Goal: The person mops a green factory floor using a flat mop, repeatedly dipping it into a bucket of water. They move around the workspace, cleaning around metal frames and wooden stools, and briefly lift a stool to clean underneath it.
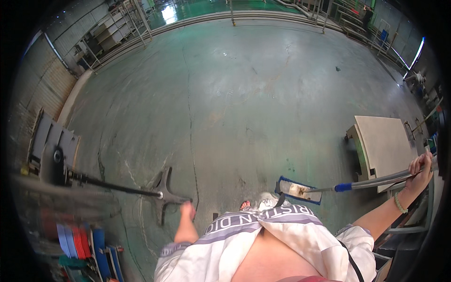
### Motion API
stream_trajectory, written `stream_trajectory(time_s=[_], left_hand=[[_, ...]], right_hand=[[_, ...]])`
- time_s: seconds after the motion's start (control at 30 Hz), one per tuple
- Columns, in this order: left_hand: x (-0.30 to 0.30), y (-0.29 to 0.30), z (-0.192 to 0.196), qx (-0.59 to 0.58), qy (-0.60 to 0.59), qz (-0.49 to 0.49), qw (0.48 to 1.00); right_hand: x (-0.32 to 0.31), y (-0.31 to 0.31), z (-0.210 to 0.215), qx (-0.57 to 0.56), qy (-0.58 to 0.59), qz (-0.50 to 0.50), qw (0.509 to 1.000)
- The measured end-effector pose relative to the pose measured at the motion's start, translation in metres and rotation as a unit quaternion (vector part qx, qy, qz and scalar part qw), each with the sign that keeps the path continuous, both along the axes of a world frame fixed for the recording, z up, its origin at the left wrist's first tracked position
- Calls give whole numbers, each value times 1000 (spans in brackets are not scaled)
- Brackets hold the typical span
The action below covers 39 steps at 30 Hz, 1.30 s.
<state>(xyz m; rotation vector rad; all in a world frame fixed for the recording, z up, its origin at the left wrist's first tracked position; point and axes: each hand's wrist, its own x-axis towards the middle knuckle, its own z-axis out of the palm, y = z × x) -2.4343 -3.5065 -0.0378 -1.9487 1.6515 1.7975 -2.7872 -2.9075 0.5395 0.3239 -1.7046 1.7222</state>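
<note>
At the right, my right hand (420, 169) is closed round the pale metal handle of a flat mop (376, 182), with a beaded bracelet at the wrist. A blue sleeve sits lower on the handle. The blue-edged mop head (310, 192) lies on the floor just ahead of my shoes, to their right. My left hand (188, 210) hangs low on the left, seemingly empty, its fingers too small and blurred to read. Beyond it in the picture is the dark splayed base of a pedestal fan (163, 195); whether they touch is unclear.
The fan's pole slants left to a blurred head. A pale-topped cart (383, 145) stands right of the mop. Stacked blue and red plastic pieces (75, 240) lie lower left. Pipe railings (206, 19) cross the far end of the cracked green floor (225, 103); a person (368, 18) stands far right.
</note>
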Motion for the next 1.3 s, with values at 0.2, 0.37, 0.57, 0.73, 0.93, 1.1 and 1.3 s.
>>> stream_trajectory(time_s=[0.2,0.37,0.57,0.73,0.93,1.1,1.3], left_hand=[[-364,-184,172,-283,208,-175,920],[-438,-258,129,-223,173,-166,945],[-274,-220,-40,9,-228,-277,933],[-239,-245,-20,142,-308,-282,898],[-515,-498,-41,18,-207,-222,953],[-806,-793,53,-320,50,-65,944],[-1053,-882,142,-326,202,-73,921]], right_hand=[[-136,-125,-5,-38,27,86,995],[-285,-249,-11,-68,14,100,993],[-467,-400,-23,-48,-21,115,992],[-586,-530,-39,-44,-57,98,993],[-723,-661,-27,-11,-44,70,996],[-825,-776,-54,-54,-51,88,993],[-991,-899,-48,-41,-47,102,993]])
